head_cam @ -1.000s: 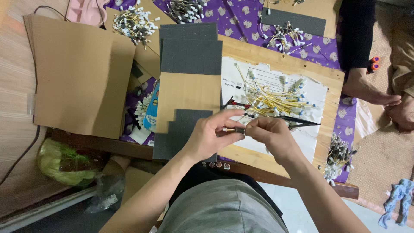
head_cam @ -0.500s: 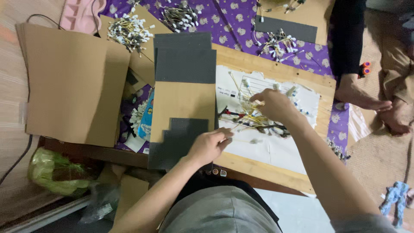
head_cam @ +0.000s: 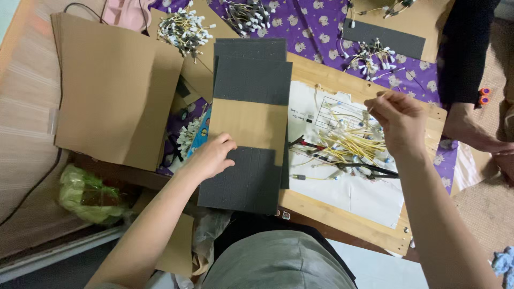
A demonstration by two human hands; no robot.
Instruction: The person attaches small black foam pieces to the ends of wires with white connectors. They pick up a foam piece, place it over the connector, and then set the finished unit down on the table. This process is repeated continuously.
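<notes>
Foam sheet, near: dark grey rectangular foam sheet lies on the board's near edge, partly under a tan cardboard panel; matte, fine-grained surface.
Left hand: left hand rests on the foam sheet's upper left corner, fingers curled and pressed down, grasping nothing.
Wire pile: loose heap of thin yellow wires with small white and blue end caps lies on a white paper sheet beside the panel.
Right hand: right hand hangs over the pile, fingertips pinching one thin yellow wire.
Board: pale wooden board, smooth, bears all of the above.
Far ground: purple patterned cloth with further wire bundles.
Risk, snagging: a lifted wire may drag tangled neighbours off the paper.
Risk, sliding: stacked smooth sheets may shift if the pressing hand eases.
</notes>
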